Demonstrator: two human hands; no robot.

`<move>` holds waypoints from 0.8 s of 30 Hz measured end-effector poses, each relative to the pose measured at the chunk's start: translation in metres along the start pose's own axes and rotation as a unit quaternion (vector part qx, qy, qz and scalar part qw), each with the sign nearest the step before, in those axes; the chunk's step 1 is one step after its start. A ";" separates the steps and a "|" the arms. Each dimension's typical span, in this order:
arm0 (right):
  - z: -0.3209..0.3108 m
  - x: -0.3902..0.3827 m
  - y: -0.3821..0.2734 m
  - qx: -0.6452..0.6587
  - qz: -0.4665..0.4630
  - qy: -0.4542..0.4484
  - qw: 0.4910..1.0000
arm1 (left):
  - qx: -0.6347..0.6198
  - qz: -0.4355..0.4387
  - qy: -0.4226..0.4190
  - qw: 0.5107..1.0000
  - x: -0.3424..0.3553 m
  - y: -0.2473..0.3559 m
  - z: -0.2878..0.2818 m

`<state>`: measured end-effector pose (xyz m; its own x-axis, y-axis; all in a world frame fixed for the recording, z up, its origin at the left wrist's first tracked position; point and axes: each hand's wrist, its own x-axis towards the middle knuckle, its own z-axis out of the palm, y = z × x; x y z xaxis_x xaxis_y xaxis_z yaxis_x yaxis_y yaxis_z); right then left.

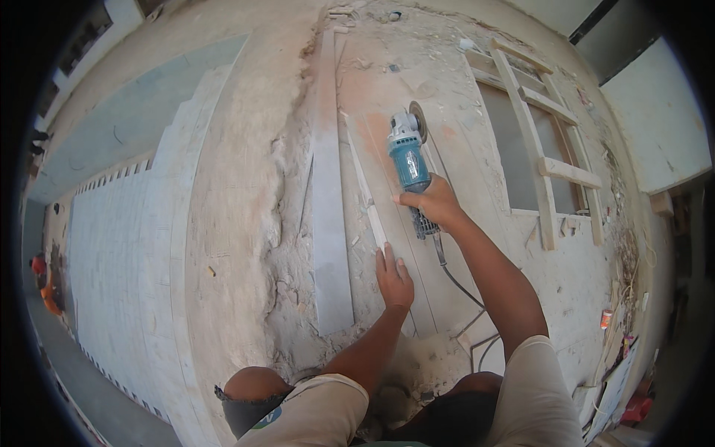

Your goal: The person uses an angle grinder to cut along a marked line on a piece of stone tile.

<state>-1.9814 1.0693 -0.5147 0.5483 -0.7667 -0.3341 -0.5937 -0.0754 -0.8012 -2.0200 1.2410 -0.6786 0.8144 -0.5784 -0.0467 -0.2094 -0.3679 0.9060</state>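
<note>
My right hand (438,203) is wrapped round the rear body of a teal and grey angle grinder (410,164). The grinder's disc (418,121) stands edge-up at its far right end, over a pale plank (398,246) marked with long thin lines. I cannot tell whether the disc touches the plank or is spinning. Fingers stretched out, my left hand (393,279) lies flat by the plank's left edge, fingertips on a narrow whitish strip (377,225). A dark power cord (463,289) trails from the grinder toward me.
Left of my left hand lies a long grey plank (331,268) on rough, broken ground. A wooden ladder-like frame (538,141) rests over a rectangular opening (508,149) on the right. Reddish dust covers the far ground. Far left, a person in orange (49,290) is near a grey slatted surface (112,253).
</note>
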 end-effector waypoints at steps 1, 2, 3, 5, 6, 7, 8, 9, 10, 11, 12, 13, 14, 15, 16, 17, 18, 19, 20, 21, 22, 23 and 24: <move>0.005 0.021 -0.004 0.012 0.012 -0.015 1.000 | 0.011 -0.008 -0.006 1.000 0.001 0.002 -0.002; 0.012 0.034 -0.010 0.014 0.007 -0.019 1.000 | 0.005 -0.002 -0.003 1.000 0.002 0.001 -0.002; 0.018 0.048 -0.013 0.019 0.001 -0.025 1.000 | 0.001 0.001 -0.002 1.000 0.003 0.001 -0.001; 0.032 0.076 -0.020 0.014 0.020 -0.033 0.999 | -0.001 -0.002 -0.006 1.000 0.003 0.002 -0.003; 0.038 0.088 -0.022 0.012 0.030 -0.035 0.999 | -0.005 -0.003 -0.009 1.000 0.003 0.002 -0.003; 0.045 0.097 -0.025 0.018 0.027 -0.035 0.999 | -0.006 -0.004 -0.011 1.000 0.002 0.001 -0.003; 0.050 0.110 -0.024 0.030 0.036 -0.039 0.998 | 0.001 -0.013 -0.019 1.000 0.003 0.003 -0.004; 0.056 0.119 -0.026 0.033 0.038 -0.033 0.998 | -0.004 -0.011 -0.019 1.000 0.004 0.002 -0.004; 0.060 0.127 -0.025 0.028 0.034 -0.038 0.998 | -0.008 -0.011 -0.020 1.000 0.004 0.003 -0.003; 0.064 0.135 -0.025 0.021 0.036 -0.041 0.998 | -0.011 -0.010 -0.020 1.000 0.005 0.003 -0.003; 0.068 0.142 -0.025 0.014 0.034 -0.045 0.998 | -0.018 -0.012 -0.020 1.000 0.005 0.003 -0.004; 0.071 0.150 -0.024 0.004 0.036 -0.044 0.998 | -0.010 -0.006 -0.020 1.000 0.007 0.003 -0.003; 0.074 0.154 -0.025 -0.004 0.035 -0.044 0.998 | -0.004 -0.005 -0.020 1.000 0.006 0.003 -0.004; 0.076 0.160 -0.022 -0.012 0.051 -0.048 0.997 | 0.010 -0.009 -0.027 1.000 0.006 0.003 -0.006; 0.077 0.164 -0.022 -0.013 0.046 -0.047 0.998 | 0.007 -0.013 -0.029 0.999 0.006 0.003 -0.006; 0.079 0.167 -0.021 -0.019 0.048 -0.047 0.998 | 0.006 -0.018 -0.032 0.999 0.006 0.003 -0.006; 0.080 0.171 -0.021 -0.032 0.055 -0.042 0.997 | 0.004 -0.023 -0.033 0.999 0.006 0.003 -0.006; 0.082 0.173 -0.021 -0.016 0.052 -0.045 0.997 | 0.003 -0.021 -0.035 0.999 0.007 0.002 -0.006; 0.084 0.175 -0.021 -0.006 0.056 -0.046 0.997 | 0.003 -0.019 -0.036 0.999 0.007 0.002 -0.006; 0.085 0.177 -0.022 0.004 0.060 -0.046 0.997 | 0.003 -0.017 -0.038 0.999 0.008 0.001 -0.006; 0.086 0.178 -0.023 -0.004 0.059 -0.048 0.997 | 0.003 -0.011 -0.038 0.999 0.009 0.000 -0.006; 0.087 0.179 -0.024 -0.013 0.059 -0.051 0.997 | 0.002 -0.006 -0.039 0.999 0.009 -0.001 -0.005; 0.087 0.179 -0.024 -0.026 0.062 -0.052 0.996 | 0.001 -0.002 -0.040 0.999 0.009 -0.002 -0.005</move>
<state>-1.8176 0.9894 -0.5988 0.5253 -0.7015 -0.4816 -0.6888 -0.0183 -0.7247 -2.0097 1.2405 -0.6784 0.7698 -0.6327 -0.0846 -0.2071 -0.3728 0.9045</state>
